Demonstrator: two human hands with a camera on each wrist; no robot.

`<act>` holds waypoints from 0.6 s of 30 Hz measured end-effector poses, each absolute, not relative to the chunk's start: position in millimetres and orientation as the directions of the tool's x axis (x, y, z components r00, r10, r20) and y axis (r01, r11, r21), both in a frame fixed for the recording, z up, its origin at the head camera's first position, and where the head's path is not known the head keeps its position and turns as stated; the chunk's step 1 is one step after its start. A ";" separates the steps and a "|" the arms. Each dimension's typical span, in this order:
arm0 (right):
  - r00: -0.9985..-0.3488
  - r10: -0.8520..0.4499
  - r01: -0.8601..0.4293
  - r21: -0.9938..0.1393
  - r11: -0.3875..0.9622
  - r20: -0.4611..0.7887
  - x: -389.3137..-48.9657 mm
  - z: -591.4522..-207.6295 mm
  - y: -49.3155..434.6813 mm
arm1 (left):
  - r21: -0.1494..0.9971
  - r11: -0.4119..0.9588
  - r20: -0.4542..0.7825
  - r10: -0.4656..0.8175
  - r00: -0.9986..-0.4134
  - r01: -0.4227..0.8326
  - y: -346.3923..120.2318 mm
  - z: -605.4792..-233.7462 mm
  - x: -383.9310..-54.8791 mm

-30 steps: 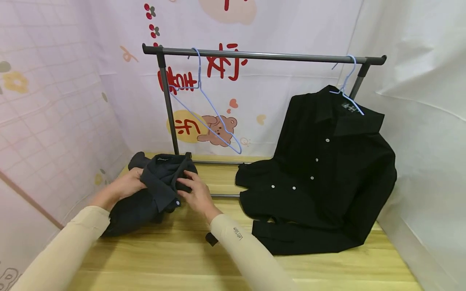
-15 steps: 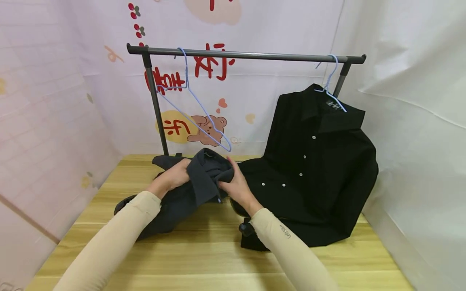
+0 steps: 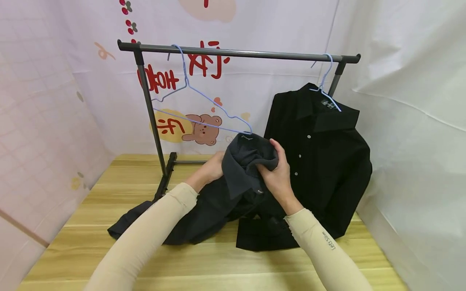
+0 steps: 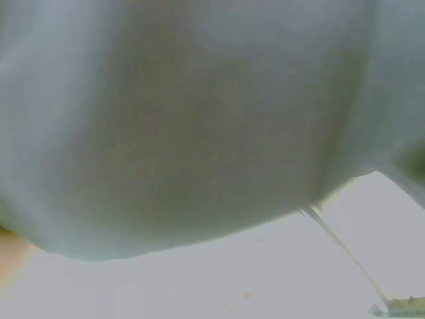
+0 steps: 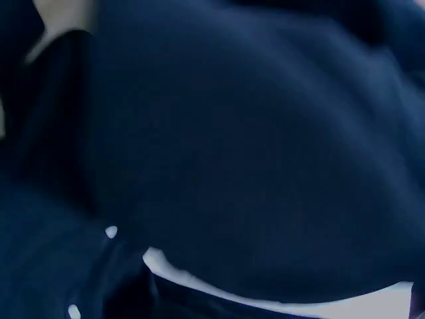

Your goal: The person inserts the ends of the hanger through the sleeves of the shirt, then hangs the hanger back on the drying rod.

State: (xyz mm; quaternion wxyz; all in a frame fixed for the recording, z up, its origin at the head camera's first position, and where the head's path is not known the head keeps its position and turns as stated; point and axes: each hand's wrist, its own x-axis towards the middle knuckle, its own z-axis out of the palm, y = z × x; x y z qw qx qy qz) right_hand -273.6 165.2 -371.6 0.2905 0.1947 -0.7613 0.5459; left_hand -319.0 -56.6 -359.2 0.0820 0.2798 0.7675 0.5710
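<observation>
Two hands of yours hold up the collar end of a dark grey shirt (image 3: 214, 204) near the middle of the head view. Your left hand (image 3: 208, 171) grips the left edge of the collar (image 3: 233, 173); its fingertips are hidden behind the cloth, so you cannot tell how they lie. Your right hand (image 3: 278, 178) pinches the collar's right side, thumb on the near fold and fingers at the outer edge. The neck opening faces up towards you, a small label (image 3: 246, 138) at its far rim. Below your hands the rest of the shirt slopes down to the wooden table (image 3: 204, 266), one end lying out to the left under your forearm.

A blue hanger (image 3: 186, 80) hangs at the left of the dark metal rail (image 3: 233, 52). Its right end meets the far rim of the collar in your view; whether they touch, you cannot tell. To your right, a black shirt (image 3: 320, 161) with white buttons hangs on a second blue hanger (image 3: 322, 87), its lower part spread on the table, partly behind your right hand and the grey cloth. Cream sleeves (image 3: 327, 250) cover both your forearms. White curtain (image 3: 251, 24) stands behind the rail, printed with a brown bear (image 3: 205, 129) and red characters. Your left-wrist camera shows mostly blurred cloth.
</observation>
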 end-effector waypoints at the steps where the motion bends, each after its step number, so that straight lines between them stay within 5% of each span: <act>1: -0.746 0.032 -0.611 -0.703 0.365 0.665 -274.9 -369.2 168.8 | 0.908 0.224 0.205 0.500 -0.841 0.354 -56.0 -359.9 -319.8; 4: -0.787 0.009 -0.535 -0.689 0.489 0.617 -281.3 -366.6 179.9 | 0.847 0.368 0.217 0.419 -0.882 0.383 -63.8 -367.1 -325.2; 9: -0.939 -0.064 -0.282 -0.655 0.701 0.337 -298.8 -384.7 200.6 | 0.725 0.600 0.192 0.297 -0.935 0.340 -104.0 -391.6 -339.9; 18: -0.993 -0.117 -0.090 -0.708 0.700 0.011 -312.2 -410.5 224.6 | 0.820 0.571 -0.060 0.147 -0.987 0.035 -166.7 -419.8 -324.2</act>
